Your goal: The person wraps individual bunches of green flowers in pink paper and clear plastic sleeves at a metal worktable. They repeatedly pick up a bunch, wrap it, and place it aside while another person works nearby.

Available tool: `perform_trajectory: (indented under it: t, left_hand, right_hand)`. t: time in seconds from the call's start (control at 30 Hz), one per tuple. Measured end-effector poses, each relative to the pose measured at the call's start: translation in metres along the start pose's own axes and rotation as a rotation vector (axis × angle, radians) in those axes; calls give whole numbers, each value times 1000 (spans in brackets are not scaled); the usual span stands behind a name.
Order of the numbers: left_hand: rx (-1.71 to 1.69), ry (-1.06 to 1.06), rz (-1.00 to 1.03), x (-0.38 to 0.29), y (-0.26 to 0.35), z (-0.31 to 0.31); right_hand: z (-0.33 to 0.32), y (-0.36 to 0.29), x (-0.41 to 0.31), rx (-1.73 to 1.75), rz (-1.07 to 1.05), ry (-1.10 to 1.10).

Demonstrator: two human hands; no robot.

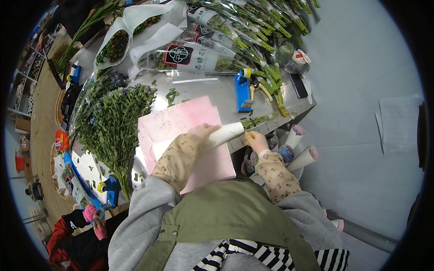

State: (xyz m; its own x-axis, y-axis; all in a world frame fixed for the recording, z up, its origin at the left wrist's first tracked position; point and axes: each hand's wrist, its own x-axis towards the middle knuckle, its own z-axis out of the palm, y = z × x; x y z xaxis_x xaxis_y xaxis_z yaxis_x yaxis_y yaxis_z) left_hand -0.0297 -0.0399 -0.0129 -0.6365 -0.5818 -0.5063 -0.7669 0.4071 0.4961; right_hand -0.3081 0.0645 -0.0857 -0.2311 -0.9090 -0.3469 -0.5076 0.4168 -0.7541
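Note:
A white paper roll (228, 133) is wrapped around a bunch of green stems (259, 121), whose ends stick out to the right. My left hand (204, 132) grips the roll from above. Just below the roll's right end is my right hand (256, 140), fingers curled; whether anything is between them cannot be made out. Beneath the roll lie pink paper sheets (212, 166), one printed with leaf outlines. A large leafy bunch with small blue flowers (113, 122) lies left of the sheets.
Wrapped flower bunches (217, 61) cover the table's far side. Right of the sheets are a blue tape dispenser (242, 95), pruning shears (261, 88) and a phone (298, 86). Paper-wrapped bouquets (287, 154) stand below the table edge. At lower left are a co-worker's pink-gloved hands (95, 220).

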Motion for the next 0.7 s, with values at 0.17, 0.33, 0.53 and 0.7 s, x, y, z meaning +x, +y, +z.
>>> perform_trajectory:
  t: [0.17, 0.33, 0.53, 0.7]
  left_hand:
    - [36, 20, -29, 1, 2, 3]
    - [81, 6, -28, -1, 7, 0]
    - [70, 1, -69, -4, 11, -2]
    - [80, 50, -41, -3, 9, 2]
  right_hand:
    - [45, -25, 24, 1046, 200, -351]
    - [17, 11, 19, 923, 335, 108]
    - [-11, -9, 62, 688, -47, 464]
    - [-23, -65, 122, 453, -96, 370]
